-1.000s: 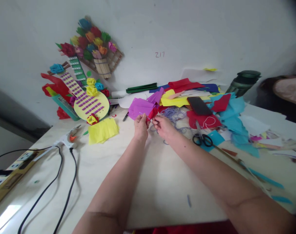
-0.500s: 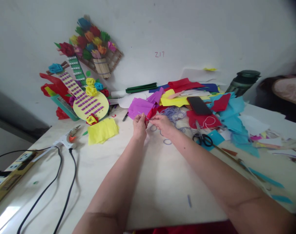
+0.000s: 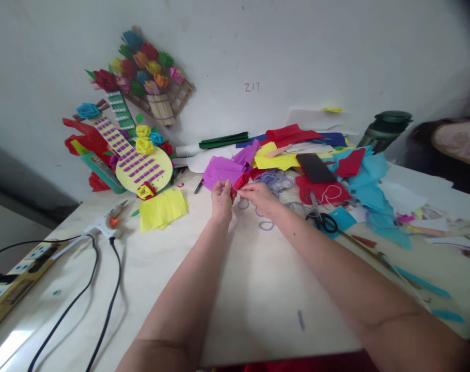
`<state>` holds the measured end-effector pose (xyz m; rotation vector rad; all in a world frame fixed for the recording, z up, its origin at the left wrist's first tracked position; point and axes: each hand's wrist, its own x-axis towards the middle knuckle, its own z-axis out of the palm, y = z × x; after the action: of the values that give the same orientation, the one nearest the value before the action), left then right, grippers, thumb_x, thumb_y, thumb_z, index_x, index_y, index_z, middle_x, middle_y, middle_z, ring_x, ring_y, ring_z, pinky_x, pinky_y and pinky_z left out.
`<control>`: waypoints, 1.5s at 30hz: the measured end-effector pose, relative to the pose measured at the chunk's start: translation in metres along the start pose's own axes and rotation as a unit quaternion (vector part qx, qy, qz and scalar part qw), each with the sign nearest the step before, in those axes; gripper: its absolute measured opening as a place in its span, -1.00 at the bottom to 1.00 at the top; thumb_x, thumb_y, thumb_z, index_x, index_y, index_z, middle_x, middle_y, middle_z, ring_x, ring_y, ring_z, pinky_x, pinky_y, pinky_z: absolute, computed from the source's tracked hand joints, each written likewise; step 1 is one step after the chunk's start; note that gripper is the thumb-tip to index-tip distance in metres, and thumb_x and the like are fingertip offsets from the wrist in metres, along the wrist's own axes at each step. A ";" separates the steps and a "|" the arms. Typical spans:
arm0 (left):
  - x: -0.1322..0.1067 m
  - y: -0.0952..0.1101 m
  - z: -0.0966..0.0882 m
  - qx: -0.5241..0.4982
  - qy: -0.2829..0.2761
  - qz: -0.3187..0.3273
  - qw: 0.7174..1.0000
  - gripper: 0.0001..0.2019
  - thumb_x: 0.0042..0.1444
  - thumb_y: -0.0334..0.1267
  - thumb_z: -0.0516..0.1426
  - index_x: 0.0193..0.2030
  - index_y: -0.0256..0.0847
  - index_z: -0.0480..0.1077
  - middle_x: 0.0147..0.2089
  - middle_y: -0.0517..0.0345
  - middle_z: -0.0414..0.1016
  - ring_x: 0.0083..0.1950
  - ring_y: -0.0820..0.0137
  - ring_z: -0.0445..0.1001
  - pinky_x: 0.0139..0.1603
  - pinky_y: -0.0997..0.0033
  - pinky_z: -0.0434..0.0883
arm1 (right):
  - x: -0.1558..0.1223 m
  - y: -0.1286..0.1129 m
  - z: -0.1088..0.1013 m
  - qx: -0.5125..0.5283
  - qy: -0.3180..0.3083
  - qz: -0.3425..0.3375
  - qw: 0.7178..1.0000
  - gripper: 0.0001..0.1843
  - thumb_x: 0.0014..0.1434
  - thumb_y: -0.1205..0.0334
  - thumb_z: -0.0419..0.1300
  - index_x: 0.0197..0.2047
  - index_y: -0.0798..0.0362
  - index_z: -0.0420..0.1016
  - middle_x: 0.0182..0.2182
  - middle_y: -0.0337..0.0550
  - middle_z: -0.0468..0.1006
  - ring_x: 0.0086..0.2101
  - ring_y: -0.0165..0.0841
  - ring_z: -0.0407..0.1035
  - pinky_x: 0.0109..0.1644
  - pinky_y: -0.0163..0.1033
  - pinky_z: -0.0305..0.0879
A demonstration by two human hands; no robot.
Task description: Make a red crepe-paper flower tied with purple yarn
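Note:
My left hand and my right hand meet above the pale table, fingers pinched together on a small red crepe-paper piece. A thin purple thread seems to run between the fingertips. Purple thread loops lie just beyond my right hand. A purple paper sheet lies behind the red piece.
Black scissors lie right of my hands, near a dark phone and a heap of coloured paper. Yellow paper, a glue gun with cable, a power strip and paper-flower crafts sit left. A green bottle stands at the back right.
My right hand has shifted slightly left and closer to my left hand; both keep pinching the red piece. A purple thread loop on the table is now uncovered below my right hand.

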<state>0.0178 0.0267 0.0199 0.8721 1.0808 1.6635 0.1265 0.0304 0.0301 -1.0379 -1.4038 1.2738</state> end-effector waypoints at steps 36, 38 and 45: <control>0.010 0.012 -0.023 0.086 -0.127 -0.111 0.982 -0.77 -0.06 -0.24 0.22 -0.52 -0.26 0.23 -0.67 0.28 0.25 -0.69 0.58 0.17 -0.67 0.57 0.07 | 0.010 0.018 -0.010 0.013 0.012 0.063 0.998 -0.73 -0.32 0.15 0.34 -0.55 0.17 0.49 -0.69 -0.28 0.35 -0.62 -0.56 0.07 -0.56 -0.36 -0.09; 0.011 0.013 -0.026 0.097 -0.128 -0.112 0.981 -0.75 -0.10 -0.25 0.24 -0.54 -0.26 0.23 -0.68 0.30 0.22 -0.71 0.59 0.14 -0.69 0.56 0.03 | 0.010 0.019 -0.011 0.010 -0.006 0.086 0.996 -0.70 -0.34 0.16 0.36 -0.51 0.18 0.50 -0.71 -0.29 0.35 -0.65 -0.57 0.02 -0.58 -0.37 -0.14; 0.013 0.008 -0.026 0.041 -0.113 -0.106 0.987 -0.79 -0.11 -0.26 0.24 -0.55 -0.29 0.28 -0.70 0.29 0.19 -0.72 0.60 0.11 -0.70 0.58 0.00 | 0.010 0.020 -0.015 0.064 -0.045 0.099 0.992 -0.66 -0.41 0.17 0.42 -0.54 0.16 0.47 -0.70 -0.29 0.34 -0.67 -0.60 0.00 -0.60 -0.37 -0.24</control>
<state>-0.0119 0.0308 0.0186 0.9399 1.0517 1.3196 0.1396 0.0454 0.0110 -1.0615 -1.2916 1.5524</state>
